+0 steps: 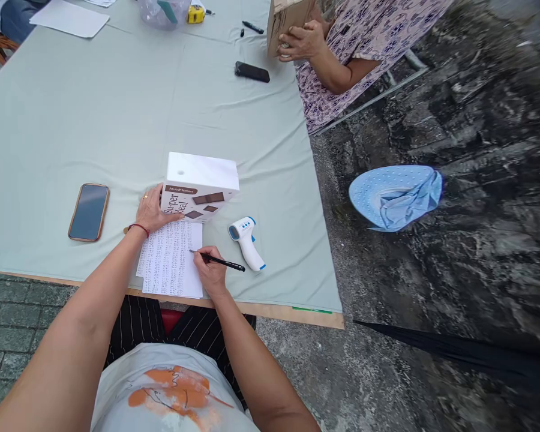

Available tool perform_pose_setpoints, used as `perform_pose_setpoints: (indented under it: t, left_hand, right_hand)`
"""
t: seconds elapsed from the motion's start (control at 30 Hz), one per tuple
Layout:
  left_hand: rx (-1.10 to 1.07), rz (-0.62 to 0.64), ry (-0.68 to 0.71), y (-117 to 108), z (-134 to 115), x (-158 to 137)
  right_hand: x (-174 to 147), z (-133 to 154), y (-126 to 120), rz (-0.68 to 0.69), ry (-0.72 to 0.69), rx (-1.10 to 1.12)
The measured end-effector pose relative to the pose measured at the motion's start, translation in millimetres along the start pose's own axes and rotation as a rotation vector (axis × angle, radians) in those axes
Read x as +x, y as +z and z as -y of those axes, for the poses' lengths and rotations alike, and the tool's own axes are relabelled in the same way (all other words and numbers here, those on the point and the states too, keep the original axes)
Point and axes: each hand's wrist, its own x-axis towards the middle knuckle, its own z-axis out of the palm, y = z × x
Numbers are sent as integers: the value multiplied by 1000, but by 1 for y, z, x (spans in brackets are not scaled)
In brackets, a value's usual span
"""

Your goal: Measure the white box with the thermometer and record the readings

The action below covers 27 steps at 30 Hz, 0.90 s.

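My left hand (153,210) grips the lower left corner of a white box (202,171) with brown pictures and lettering, which stands upright on the cloth. Between the fingers of my right hand (211,273) is a black pen (225,261), its tip at the right part of a printed sheet (168,264). Dense rows of small print cover the sheet, and its top end lies at the box's foot. Just right of my right hand rests a white and blue infrared thermometer (247,243). A phone (89,212) in a brown case lies to the left of my left hand.
Across the table (117,108), another person's hand (303,41) holds a cardboard box (281,24). Near it lie a black case (252,72) and a marker (252,27). A yellow tape measure (195,14) and white paper (69,18) are farther back. A blue hat (393,197) is on the right.
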Motion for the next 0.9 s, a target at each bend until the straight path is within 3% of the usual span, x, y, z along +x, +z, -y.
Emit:
perform_pose_setpoints:
  t: [0.9]
  left_hand:
    - [4, -15, 1, 1, 1, 1]
  right_hand:
    - [-1, 0, 1, -26, 36, 7]
